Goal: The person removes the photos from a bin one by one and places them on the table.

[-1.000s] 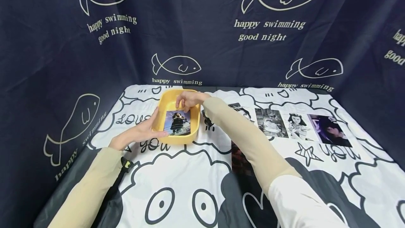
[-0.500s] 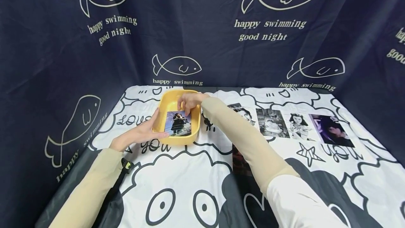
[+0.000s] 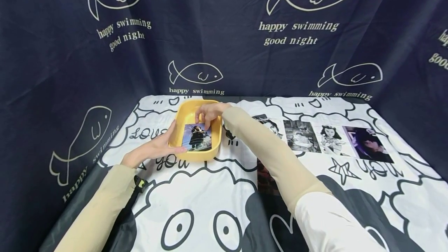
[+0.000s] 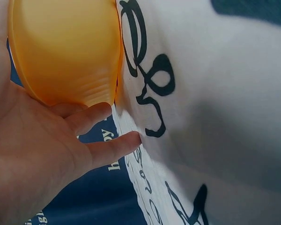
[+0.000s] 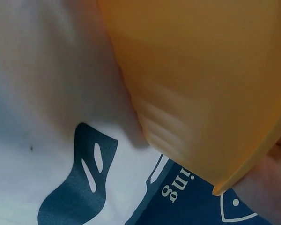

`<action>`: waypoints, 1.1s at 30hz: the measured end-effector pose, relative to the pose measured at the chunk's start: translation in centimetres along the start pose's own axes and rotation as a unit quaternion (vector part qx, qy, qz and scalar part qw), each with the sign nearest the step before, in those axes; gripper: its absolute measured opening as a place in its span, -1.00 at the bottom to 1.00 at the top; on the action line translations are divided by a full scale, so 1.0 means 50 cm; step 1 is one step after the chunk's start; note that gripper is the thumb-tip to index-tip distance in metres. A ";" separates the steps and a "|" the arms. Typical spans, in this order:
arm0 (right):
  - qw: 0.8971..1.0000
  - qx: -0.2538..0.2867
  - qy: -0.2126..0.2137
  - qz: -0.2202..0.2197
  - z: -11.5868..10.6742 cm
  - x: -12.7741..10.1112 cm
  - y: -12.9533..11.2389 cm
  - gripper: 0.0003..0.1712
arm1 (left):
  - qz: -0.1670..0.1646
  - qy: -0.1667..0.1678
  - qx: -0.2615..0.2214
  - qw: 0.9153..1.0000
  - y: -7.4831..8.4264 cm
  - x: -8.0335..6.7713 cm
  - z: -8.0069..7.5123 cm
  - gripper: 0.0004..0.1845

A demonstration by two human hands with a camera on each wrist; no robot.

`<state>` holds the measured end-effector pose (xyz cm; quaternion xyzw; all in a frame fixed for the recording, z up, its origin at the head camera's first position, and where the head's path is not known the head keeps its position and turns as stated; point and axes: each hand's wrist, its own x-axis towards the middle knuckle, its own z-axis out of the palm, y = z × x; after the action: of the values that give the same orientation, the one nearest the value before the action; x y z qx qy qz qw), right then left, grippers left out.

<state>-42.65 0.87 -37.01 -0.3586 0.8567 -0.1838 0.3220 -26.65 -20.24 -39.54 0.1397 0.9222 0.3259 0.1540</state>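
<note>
A yellow tray (image 3: 215, 143) stands on the printed cloth at the back left, with a colour photo (image 3: 197, 137) lying inside it. My left hand (image 3: 154, 147) rests against the tray's left wall, thumb along the front corner and fingers fairly straight. The left wrist view shows this palm (image 4: 42, 154) against the tray's outer wall (image 4: 65, 47). My right hand (image 3: 209, 112) reaches over the far rim, its curled fingers pinching the photo's top edge. The right wrist view shows only the tray's underside (image 5: 210, 79) and a bit of that hand (image 5: 271, 183).
Several photos lie in a row on the cloth right of the tray: one (image 3: 271, 124), another (image 3: 301, 135), a third (image 3: 329, 139) and more. A dark photo (image 3: 264, 178) lies partly under my right forearm. A navy fish-print curtain (image 3: 224, 30) walls the back and sides.
My right hand's fingers have dipped a little lower onto the photo's top edge. The left hand and the tray have stayed put.
</note>
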 end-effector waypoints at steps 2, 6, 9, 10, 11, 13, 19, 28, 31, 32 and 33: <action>1.000 -0.007 0.000 0.004 0.002 0.000 -0.001 -0.46 | -0.001 0.000 0.000 1.000 0.001 -0.001 0.001 0.23; 1.000 -0.016 0.005 0.013 0.007 0.001 -0.004 -0.45 | -0.004 -0.001 -0.003 1.000 0.002 0.000 0.003 0.23; 1.000 -0.019 0.010 0.020 0.011 0.003 -0.004 -0.44 | -0.002 0.000 -0.007 1.000 0.002 0.000 0.003 0.23; 0.999 -0.023 0.012 0.022 0.012 0.004 -0.004 -0.44 | 0.000 0.000 -0.009 1.000 0.003 0.001 0.003 0.23; 0.999 -0.030 0.015 0.026 0.012 0.004 -0.004 -0.45 | 0.002 0.000 -0.010 1.000 0.002 0.001 0.002 0.23; 0.998 -0.048 0.020 0.034 0.012 0.003 -0.004 -0.46 | 0.006 0.000 -0.011 1.000 0.002 0.001 0.002 0.25; 0.994 -0.095 0.033 0.045 0.007 -0.005 -0.005 -0.49 | 0.018 0.001 -0.020 1.000 0.000 0.002 0.001 0.29; 0.997 0.046 0.068 0.008 0.009 -0.006 -0.011 -0.37 | 0.022 -0.004 -0.021 1.000 -0.001 0.004 0.001 0.26; 0.986 0.148 0.077 0.006 0.010 -0.008 -0.010 -0.40 | 0.020 -0.003 -0.016 1.000 -0.001 0.003 -0.001 0.25; 0.981 0.177 0.077 0.006 0.011 -0.009 -0.009 -0.41 | 0.020 -0.003 -0.017 1.000 -0.002 0.002 -0.001 0.24; 0.977 0.200 0.076 0.005 0.011 -0.010 -0.008 -0.42 | 0.021 -0.004 -0.017 1.000 -0.002 0.002 -0.002 0.23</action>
<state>-41.81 0.93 -36.98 -0.2676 0.8265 -0.3763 0.3219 -26.78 -20.32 -39.56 0.1574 0.9128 0.3444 0.1528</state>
